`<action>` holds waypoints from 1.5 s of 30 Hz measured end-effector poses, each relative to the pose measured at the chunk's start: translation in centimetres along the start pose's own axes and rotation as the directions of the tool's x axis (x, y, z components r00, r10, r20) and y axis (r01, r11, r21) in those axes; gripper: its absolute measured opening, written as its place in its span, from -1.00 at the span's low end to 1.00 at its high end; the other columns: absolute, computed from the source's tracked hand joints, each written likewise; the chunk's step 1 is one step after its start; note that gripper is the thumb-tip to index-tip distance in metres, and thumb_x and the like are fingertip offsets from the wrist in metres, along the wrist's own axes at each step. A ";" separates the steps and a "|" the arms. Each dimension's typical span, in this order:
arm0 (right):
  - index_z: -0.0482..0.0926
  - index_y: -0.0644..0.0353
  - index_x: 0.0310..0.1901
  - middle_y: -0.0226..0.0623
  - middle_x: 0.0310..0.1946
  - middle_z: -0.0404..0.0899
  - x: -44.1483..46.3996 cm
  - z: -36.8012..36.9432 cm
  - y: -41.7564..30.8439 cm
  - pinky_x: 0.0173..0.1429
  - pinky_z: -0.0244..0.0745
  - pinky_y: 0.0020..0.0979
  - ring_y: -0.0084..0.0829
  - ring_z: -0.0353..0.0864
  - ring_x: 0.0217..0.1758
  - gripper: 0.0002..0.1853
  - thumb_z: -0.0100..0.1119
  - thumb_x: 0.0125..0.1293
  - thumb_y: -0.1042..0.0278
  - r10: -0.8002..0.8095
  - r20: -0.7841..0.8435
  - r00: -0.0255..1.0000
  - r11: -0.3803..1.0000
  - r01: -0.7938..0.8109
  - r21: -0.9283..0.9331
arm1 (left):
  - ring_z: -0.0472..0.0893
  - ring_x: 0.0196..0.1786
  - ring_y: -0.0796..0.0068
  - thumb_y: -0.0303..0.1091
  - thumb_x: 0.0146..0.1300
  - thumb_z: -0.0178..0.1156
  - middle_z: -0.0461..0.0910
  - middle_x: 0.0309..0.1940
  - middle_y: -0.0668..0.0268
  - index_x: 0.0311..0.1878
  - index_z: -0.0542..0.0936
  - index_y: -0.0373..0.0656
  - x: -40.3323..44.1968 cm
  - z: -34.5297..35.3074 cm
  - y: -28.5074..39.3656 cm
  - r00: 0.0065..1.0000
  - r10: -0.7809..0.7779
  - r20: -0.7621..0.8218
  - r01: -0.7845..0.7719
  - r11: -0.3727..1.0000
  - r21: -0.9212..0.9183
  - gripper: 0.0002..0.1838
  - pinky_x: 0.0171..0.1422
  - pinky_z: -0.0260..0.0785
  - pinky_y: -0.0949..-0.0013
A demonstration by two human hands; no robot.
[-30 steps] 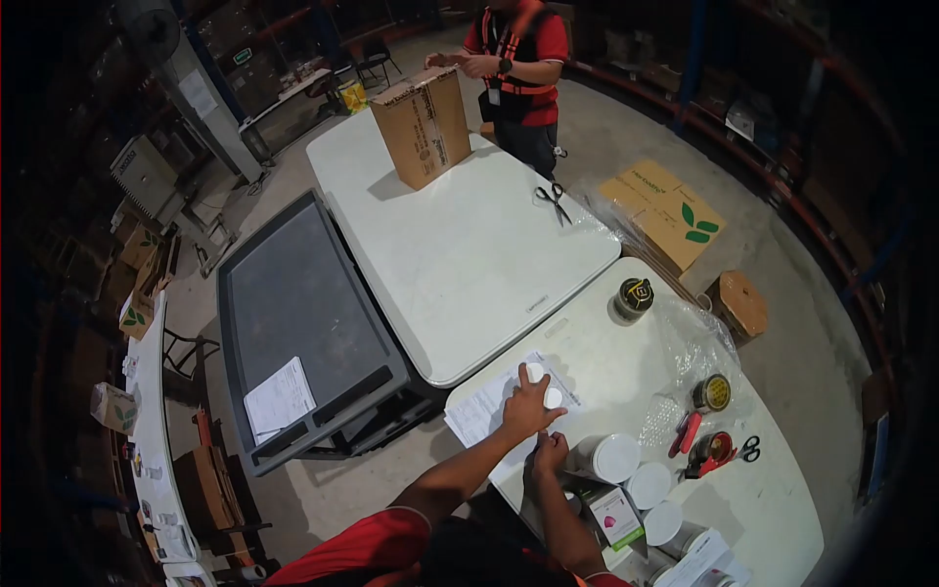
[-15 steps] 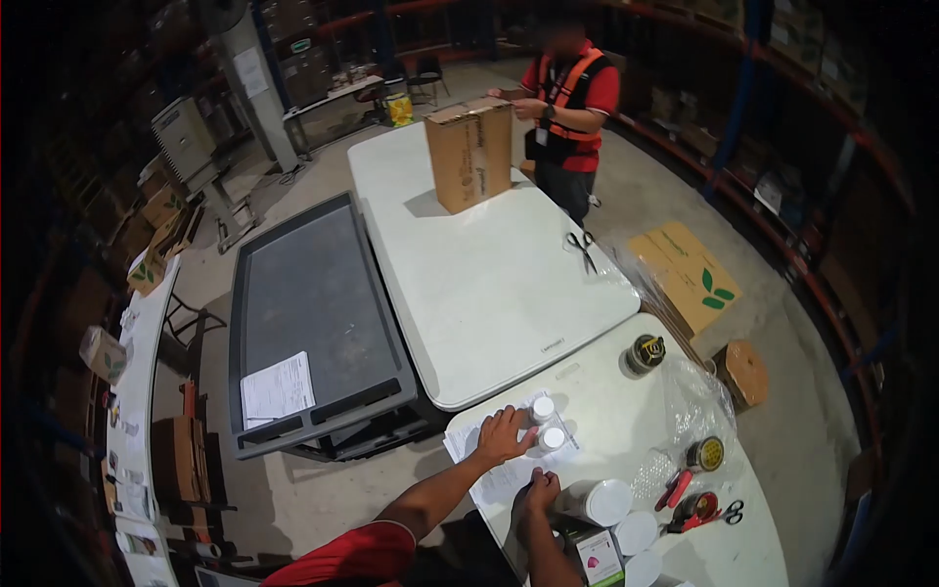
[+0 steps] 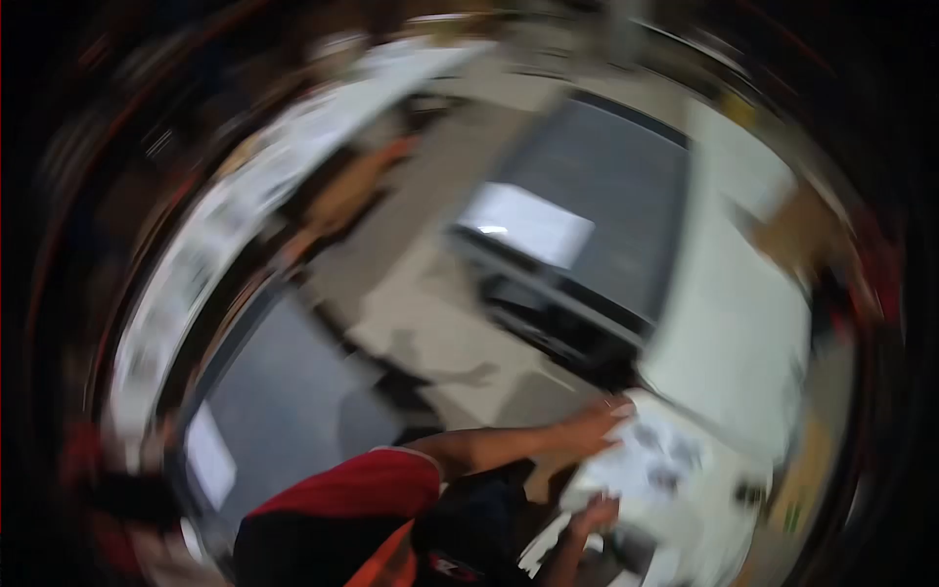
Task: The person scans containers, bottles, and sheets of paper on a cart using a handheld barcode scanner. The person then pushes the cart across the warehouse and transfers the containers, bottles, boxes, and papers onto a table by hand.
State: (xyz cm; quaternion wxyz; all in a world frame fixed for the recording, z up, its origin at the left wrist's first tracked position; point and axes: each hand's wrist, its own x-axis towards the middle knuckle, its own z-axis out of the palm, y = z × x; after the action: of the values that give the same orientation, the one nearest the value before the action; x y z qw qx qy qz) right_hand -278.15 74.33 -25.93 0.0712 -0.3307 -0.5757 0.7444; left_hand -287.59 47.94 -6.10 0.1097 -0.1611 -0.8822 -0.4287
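Motion blur smears the whole view. My left hand [image 3: 592, 428] reaches to the edge of the near white table [image 3: 719, 523], its fingers stretched over the rim of some papers [image 3: 626, 468]. Closer to my body, my right hand [image 3: 595, 513] is curled at the same table's edge. What it holds, if anything, is too blurred to make out. Pale and dark smears lie on the papers beyond my left fingertips, and I cannot tell bottles from shadows there. White and dark shapes beside my right hand are also unclear.
A grey cart [image 3: 611, 166] bearing a white sheet [image 3: 528, 225] adjoins the far white table [image 3: 729, 323]. On that table stands a cardboard box [image 3: 794, 230], beside a blurred person [image 3: 875, 279]. Another grey surface [image 3: 303, 377] lies at lower left. A long white table [image 3: 210, 230] curves along the left.
My view has swung left, so the tables and cart sit farther right, and the lower-left grey surface has appeared. Both hands remain by the papers; the white bottles are no longer distinct.
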 end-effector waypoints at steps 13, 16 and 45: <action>0.53 0.22 -0.47 -0.37 -0.59 0.36 -31.9 18.2 4.4 -0.49 0.23 -0.35 -0.47 0.27 -0.55 -0.71 0.13 0.36 0.22 0.002 0.800 0.600 0.721 0.554 -0.417 | 0.52 0.29 0.01 0.01 0.08 0.50 0.54 0.23 0.02 0.31 0.46 -0.20 -84.6 -32.3 20.1 -0.329 0.117 -0.937 0.939 -0.064 -0.338 -0.21 0.35 0.36 0.02; 0.53 0.21 -0.45 -0.38 -0.58 0.36 -38.7 20.9 5.8 -0.49 0.23 -0.36 -0.47 0.28 -0.55 -0.73 0.14 0.36 0.23 0.084 0.870 0.487 0.756 0.538 -0.374 | 0.18 0.57 -0.11 0.29 -0.35 0.61 0.21 0.52 -0.05 0.44 0.38 -0.11 -94.6 -29.3 35.4 -0.818 -0.151 -0.556 0.476 -0.720 -0.505 0.23 0.39 0.18 -0.45; 0.41 0.18 0.24 0.04 0.22 0.36 -66.5 11.0 3.4 0.27 0.50 -0.07 0.09 0.42 0.28 -0.08 0.70 -0.22 0.21 0.412 0.800 -0.436 0.362 0.884 0.296 | 0.64 -0.07 -0.05 -0.36 0.44 0.05 0.64 -0.09 -0.08 0.12 0.54 -0.30 -119.8 -40.4 5.6 -0.484 -0.316 -0.816 0.874 -0.215 -0.436 -0.71 0.09 0.49 0.01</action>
State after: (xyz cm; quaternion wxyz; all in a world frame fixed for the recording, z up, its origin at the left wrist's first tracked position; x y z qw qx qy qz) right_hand -232.28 31.94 -0.36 -0.2797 0.6457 -0.6766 0.2169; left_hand -172.52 -3.60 -17.23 0.1996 0.8042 -0.5553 -0.0707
